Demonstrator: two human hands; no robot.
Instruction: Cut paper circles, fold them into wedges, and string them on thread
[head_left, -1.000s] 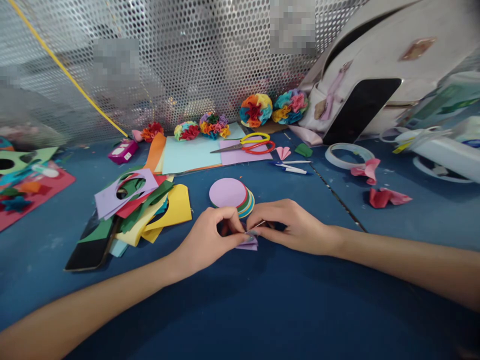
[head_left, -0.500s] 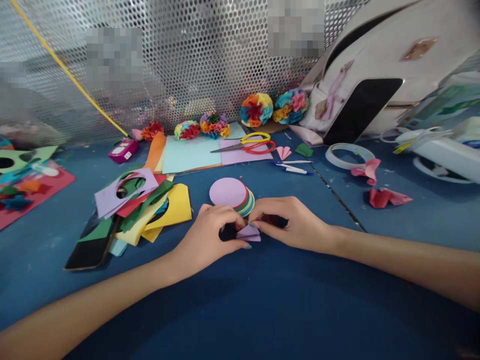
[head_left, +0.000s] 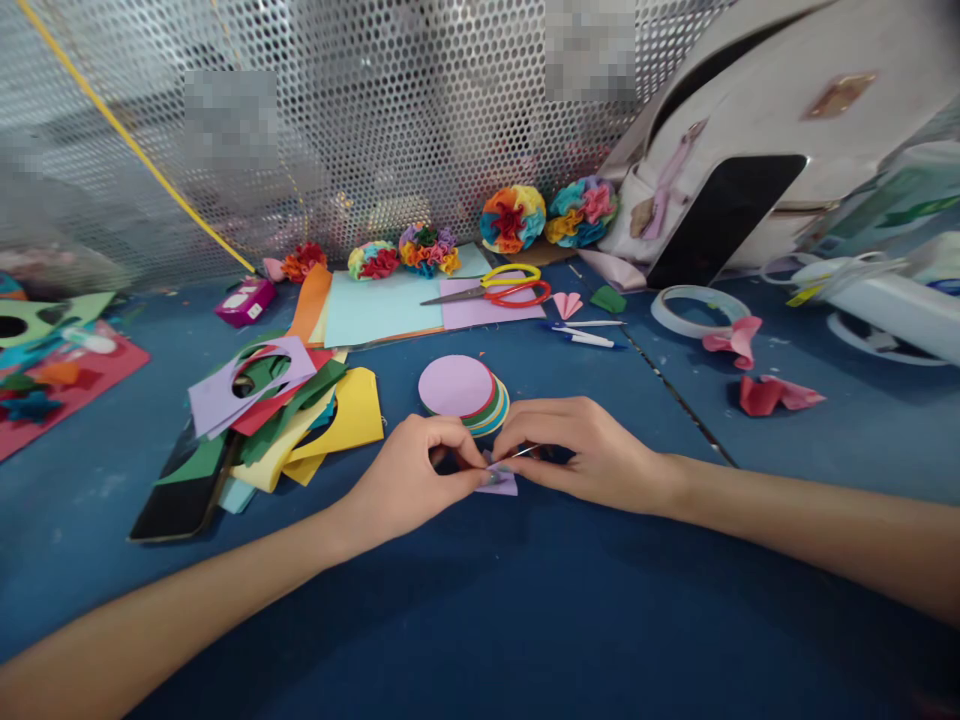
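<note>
While the left hand (head_left: 416, 475) pinches purple paper (head_left: 505, 487) well short of the far edge of the worktop (head_left: 540, 600), the right hand (head_left: 592, 450), gripping a thin stick (head_left: 525, 452), should work gently.

Left grip (head_left: 412, 475), right grip (head_left: 589, 450) pinched close together; forearms (head_left: 795, 515) angled inward.

1. Folded lilac piece (head_left: 504, 486): paper, matt.
2. Disc stack (head_left: 456, 386): paper, smooth, matt.
3. Scissors (head_left: 463, 295): metal blades, plastic handles.
4. Table (head_left: 480, 610): smooth, lightly scuffed.
5. Screen (head_left: 420, 110) along table's far edge: perforated, metallic sheen.
6. Pale bag (head_left: 772, 125): smooth, leather-like.
</note>
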